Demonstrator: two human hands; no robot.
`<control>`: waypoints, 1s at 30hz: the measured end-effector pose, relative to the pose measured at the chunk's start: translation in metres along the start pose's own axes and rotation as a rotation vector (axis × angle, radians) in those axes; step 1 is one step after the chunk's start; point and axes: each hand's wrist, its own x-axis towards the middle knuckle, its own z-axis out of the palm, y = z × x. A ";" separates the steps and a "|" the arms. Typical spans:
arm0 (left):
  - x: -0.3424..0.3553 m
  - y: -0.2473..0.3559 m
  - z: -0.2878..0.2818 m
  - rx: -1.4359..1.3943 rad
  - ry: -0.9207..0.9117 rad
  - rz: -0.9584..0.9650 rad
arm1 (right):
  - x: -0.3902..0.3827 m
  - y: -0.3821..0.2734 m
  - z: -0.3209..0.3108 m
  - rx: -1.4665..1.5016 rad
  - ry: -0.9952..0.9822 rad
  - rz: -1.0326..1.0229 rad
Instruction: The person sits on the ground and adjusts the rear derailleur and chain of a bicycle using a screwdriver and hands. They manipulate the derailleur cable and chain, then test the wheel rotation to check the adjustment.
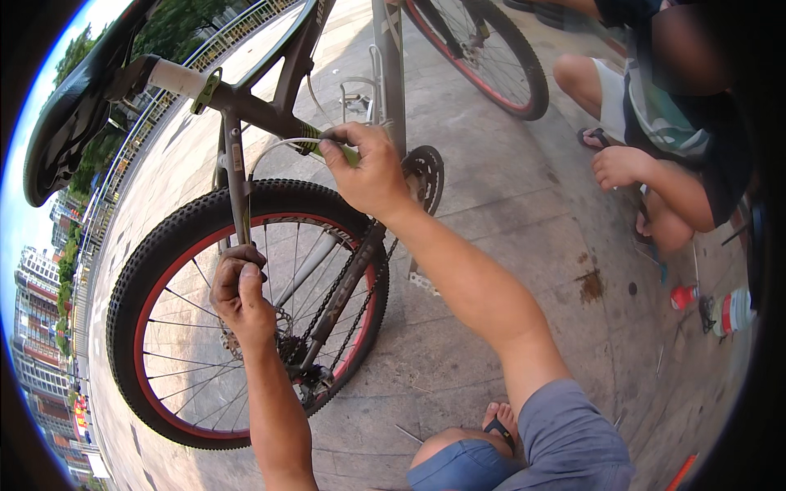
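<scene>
A dark bicycle frame point(258, 108) stands over its rear wheel point(155, 233), which has a knobby black tyre and red rim. My right hand point(367, 168) is closed beside the frame tube, thumb and fingers pinching a thin white cable point(282, 142). From there the cable bends left and drops along the seat stay point(237, 172). Lower on that stay, my left hand point(239, 290) is closed with curled, dirt-darkened fingers; what lies inside its grip is hidden. Below and right of it are the chain point(348, 327) and rear derailleur point(315, 380).
The saddle point(70, 123) juts out at upper left. The crankset point(424, 176) sits right of my right hand, the front wheel point(524, 74) beyond. Another person's hand point(622, 168) shows at right, where a red-and-white container point(729, 313) stands on the paving.
</scene>
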 end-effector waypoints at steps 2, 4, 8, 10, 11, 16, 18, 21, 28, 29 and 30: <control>0.000 -0.001 0.000 -0.003 0.005 -0.005 | 0.000 0.000 0.000 0.001 0.001 -0.010; 0.000 -0.002 -0.001 -0.032 -0.035 0.015 | 0.000 -0.001 0.000 0.016 0.004 -0.009; 0.000 -0.003 0.000 -0.019 0.007 0.007 | 0.000 -0.001 0.000 0.005 -0.001 -0.009; 0.001 -0.003 0.001 -0.019 0.003 0.018 | 0.000 -0.001 -0.001 0.002 -0.003 -0.004; 0.001 -0.003 0.001 -0.018 0.014 0.014 | 0.000 -0.002 -0.001 0.018 0.001 0.004; 0.002 -0.001 0.002 -0.016 0.002 0.022 | 0.000 -0.001 -0.001 0.046 -0.011 0.033; 0.001 0.000 0.001 -0.026 -0.010 0.006 | -0.001 0.001 -0.001 0.065 -0.029 0.051; -0.001 0.002 0.000 -0.067 -0.026 -0.037 | -0.001 0.003 -0.002 0.031 -0.006 -0.031; 0.002 0.008 0.002 -0.116 -0.002 -0.040 | 0.010 -0.015 -0.010 0.076 -0.138 0.155; 0.002 0.009 0.003 -0.078 0.022 -0.047 | 0.013 -0.018 -0.011 -0.022 -0.138 0.059; 0.003 0.010 0.003 -0.061 0.020 -0.053 | 0.016 -0.021 -0.012 -0.118 -0.143 -0.035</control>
